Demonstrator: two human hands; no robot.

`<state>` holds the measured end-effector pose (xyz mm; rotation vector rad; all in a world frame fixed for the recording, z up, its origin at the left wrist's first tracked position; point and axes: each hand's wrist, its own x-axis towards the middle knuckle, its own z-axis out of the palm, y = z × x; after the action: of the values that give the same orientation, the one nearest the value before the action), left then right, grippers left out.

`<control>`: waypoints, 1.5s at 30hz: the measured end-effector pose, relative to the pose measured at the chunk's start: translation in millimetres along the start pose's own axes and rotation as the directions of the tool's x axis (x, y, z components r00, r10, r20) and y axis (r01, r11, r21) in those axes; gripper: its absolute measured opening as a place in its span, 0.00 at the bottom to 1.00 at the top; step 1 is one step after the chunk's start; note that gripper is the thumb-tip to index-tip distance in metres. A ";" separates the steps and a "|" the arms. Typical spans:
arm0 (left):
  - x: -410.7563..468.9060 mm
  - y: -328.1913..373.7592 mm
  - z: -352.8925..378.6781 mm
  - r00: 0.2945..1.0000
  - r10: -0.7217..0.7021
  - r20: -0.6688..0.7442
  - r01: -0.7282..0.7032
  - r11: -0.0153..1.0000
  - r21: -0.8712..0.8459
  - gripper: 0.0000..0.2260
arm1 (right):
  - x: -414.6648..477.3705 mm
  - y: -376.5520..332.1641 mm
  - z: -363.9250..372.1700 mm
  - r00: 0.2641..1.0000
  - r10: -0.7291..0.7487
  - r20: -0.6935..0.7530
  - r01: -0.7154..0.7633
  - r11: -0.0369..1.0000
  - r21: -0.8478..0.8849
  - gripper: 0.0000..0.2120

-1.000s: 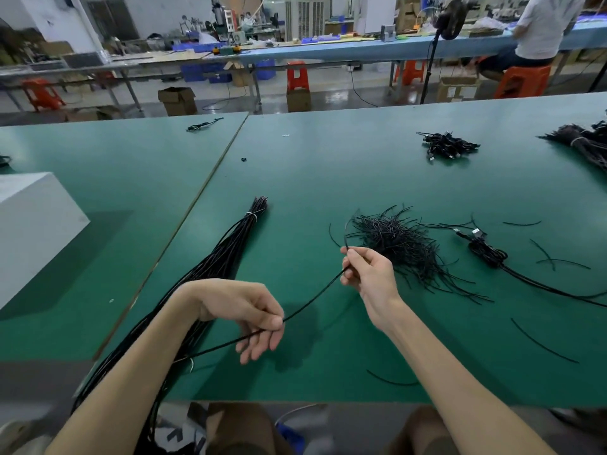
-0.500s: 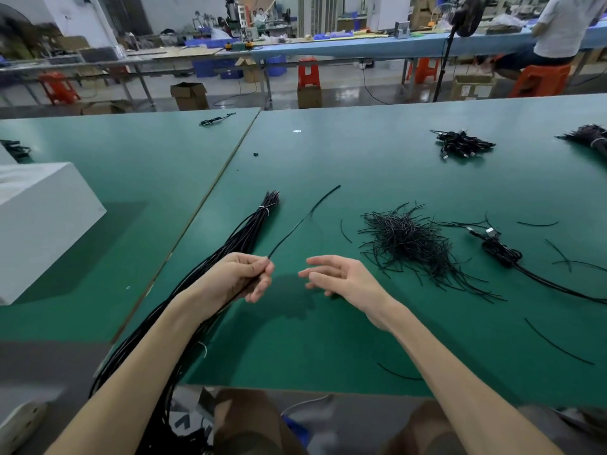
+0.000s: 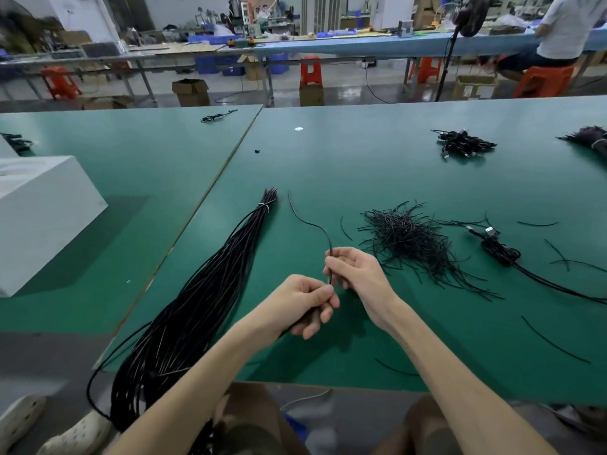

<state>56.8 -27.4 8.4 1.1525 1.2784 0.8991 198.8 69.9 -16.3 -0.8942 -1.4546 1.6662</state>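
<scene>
- One black cable (image 3: pixel 310 224) is held up off the green table (image 3: pixel 361 165) between both hands, near the front edge; its free end curves away to just right of the tied tip of the cable bundle (image 3: pixel 223 274)
- The left hand (image 3: pixel 303 303) pinches the cable between thumb and forefinger, with the other fingers curled beneath; the right hand (image 3: pixel 358 274) has its fingers curled loosely round the same cable just above
- This cable looks to be at an early step: it is apart from the bundle, and I can make out no plug on its end
- What seems done: a heap of short black offcuts (image 3: pixel 407 241) right of the hands, and a few plugged cables (image 3: pixel 496 249) beyond it
- What seems left: the thick bundle, which trails off the table's front edge
- A white box (image 3: pixel 42 211) stands at the left, and a small cable heap (image 3: pixel 463 144) lies further back
- Behind are long workbenches, orange stools, cardboard boxes and a seated person (image 3: pixel 558 27)
</scene>
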 end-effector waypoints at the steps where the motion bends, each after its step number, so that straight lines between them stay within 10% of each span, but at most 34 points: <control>1: 3.7 4.6 4.9 1.000 0.004 -0.020 -0.004 1.000 -0.031 0.13 | 0.2 1.0 -2.7 0.999 0.008 -0.044 -0.005 0.998 0.062 0.06; 12: 50.5 36.8 32.0 0.993 0.052 -0.105 -0.088 0.921 -0.380 0.13 | 0.2 3.5 -18.0 0.990 0.101 -0.094 -0.032 0.832 0.554 0.10; 18: 80.1 44.7 6.8 0.962 0.025 -0.270 -0.215 0.680 -0.701 0.08 | 0.8 4.2 -2.3 0.998 0.030 -0.063 -0.011 0.957 0.290 0.23; 28: 104.4 32.2 -32.0 0.913 0.000 -0.409 -0.268 0.756 -0.598 0.11 | -27.7 -24.9 -29.4 0.882 0.171 0.439 -0.107 0.980 -0.168 0.13; 33: 89.0 24.7 -14.6 0.927 0.033 -0.373 -0.117 0.972 -0.205 0.16 | -33.9 -32.3 -43.6 0.959 0.068 0.275 -0.092 0.993 0.076 0.11; 38: 54.7 27.4 1.8 0.996 0.024 0.085 -0.040 0.980 0.193 0.16 | -28.8 -23.0 -50.2 0.999 0.039 -0.014 -0.029 0.896 0.443 0.07; 41: 37.2 26.4 1.2 0.881 -0.099 0.462 0.028 0.987 0.159 0.26 | -28.3 -15.5 -49.2 0.995 0.040 -0.096 0.007 0.896 0.444 0.06; 45: 31.0 23.0 -8.7 0.878 -0.063 0.475 -0.004 0.990 0.137 0.18 | -29.4 -7.2 -49.4 0.983 0.051 -0.175 0.020 0.925 0.380 0.06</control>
<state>54.2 8.9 23.9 1.3559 0.9513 0.4618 256.6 68.5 -13.9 -0.8126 -0.9568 1.7488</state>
